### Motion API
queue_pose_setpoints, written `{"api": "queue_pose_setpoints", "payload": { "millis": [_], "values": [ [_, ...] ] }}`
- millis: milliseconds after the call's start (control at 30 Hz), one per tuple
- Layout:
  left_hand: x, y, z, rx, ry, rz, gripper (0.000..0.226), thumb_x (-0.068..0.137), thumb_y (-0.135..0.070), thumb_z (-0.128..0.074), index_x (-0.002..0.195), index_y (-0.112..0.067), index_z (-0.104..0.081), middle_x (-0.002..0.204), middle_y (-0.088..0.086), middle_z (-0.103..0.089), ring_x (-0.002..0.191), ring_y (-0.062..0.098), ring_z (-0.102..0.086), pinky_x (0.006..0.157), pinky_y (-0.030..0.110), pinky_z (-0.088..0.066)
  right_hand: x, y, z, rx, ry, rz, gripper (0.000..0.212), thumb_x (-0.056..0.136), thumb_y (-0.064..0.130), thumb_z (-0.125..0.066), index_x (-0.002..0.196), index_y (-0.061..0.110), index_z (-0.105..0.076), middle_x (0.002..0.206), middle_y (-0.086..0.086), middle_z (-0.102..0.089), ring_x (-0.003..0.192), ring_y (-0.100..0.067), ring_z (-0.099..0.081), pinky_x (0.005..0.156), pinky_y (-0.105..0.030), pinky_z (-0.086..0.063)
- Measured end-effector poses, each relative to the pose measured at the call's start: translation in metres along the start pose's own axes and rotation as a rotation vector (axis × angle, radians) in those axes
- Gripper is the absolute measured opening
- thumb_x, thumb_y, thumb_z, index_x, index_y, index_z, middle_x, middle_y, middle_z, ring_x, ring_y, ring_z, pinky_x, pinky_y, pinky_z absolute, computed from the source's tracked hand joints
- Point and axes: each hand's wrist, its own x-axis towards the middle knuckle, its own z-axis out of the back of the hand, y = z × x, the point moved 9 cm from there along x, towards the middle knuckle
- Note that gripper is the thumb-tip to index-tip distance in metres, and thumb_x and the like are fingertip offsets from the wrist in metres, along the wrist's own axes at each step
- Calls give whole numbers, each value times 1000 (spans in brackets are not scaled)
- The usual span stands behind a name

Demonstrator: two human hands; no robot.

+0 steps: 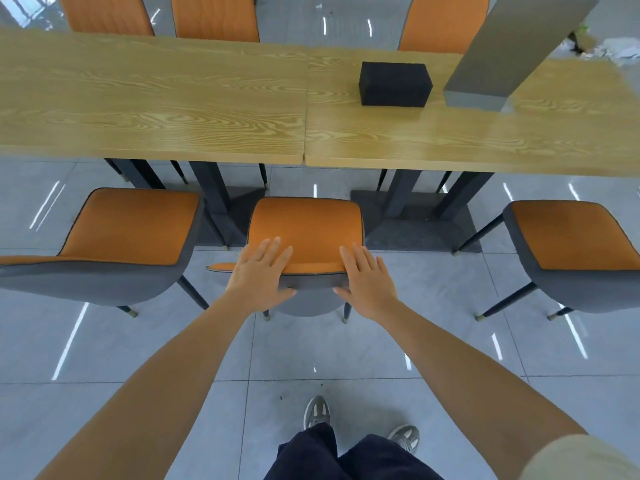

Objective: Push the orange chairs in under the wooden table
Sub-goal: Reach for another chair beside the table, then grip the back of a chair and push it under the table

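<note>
The middle orange chair point(304, 223) with a grey back stands in front of me, its seat clear of the wooden table point(173, 98) edge. My left hand point(258, 271) lies flat on the left top of its backrest, fingers spread. My right hand point(367, 278) rests flat on the right top, fingers spread, thumb against the grey back. Neither hand is closed around the backrest. A second orange chair point(131, 226) stands at the left and a third point(575, 233) at the right, both out from the table.
Across the table stand three more orange chairs point(214, 19). A black box point(394, 83) and a grey slanted block point(512, 50) sit on the tabletop at right. Dark table bases point(415, 216) stand on the glossy grey tile floor. My feet are below.
</note>
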Motion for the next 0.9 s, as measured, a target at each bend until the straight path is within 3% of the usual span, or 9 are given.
{"api": "queue_pose_setpoints", "payload": {
  "millis": [167,400,900],
  "values": [
    [22,-58,18,22,-32,-79,79,90,-62,-27,147,-20,8,158,5,9,146,24,6,117,48,-1,-20,-43,7,-7,-15,-169,77,94,54,-30,146,16,13,157,-12,10,145,-30,6,117,-46,-4],
    [70,-174,50,66,-105,-233,73,93,-58,-20,146,-20,12,158,5,11,146,24,10,117,49,0,-63,-138,35,18,-40,-320,77,95,52,-27,143,16,21,156,-11,19,144,-30,14,117,-45,1],
    [153,-531,105,119,-272,-588,73,94,-54,-26,147,-18,8,159,9,2,146,27,-2,115,53,-8,-244,-443,90,84,-175,-710,82,94,54,-31,143,17,23,155,-7,21,144,-27,14,117,-45,3]
  ]
}}
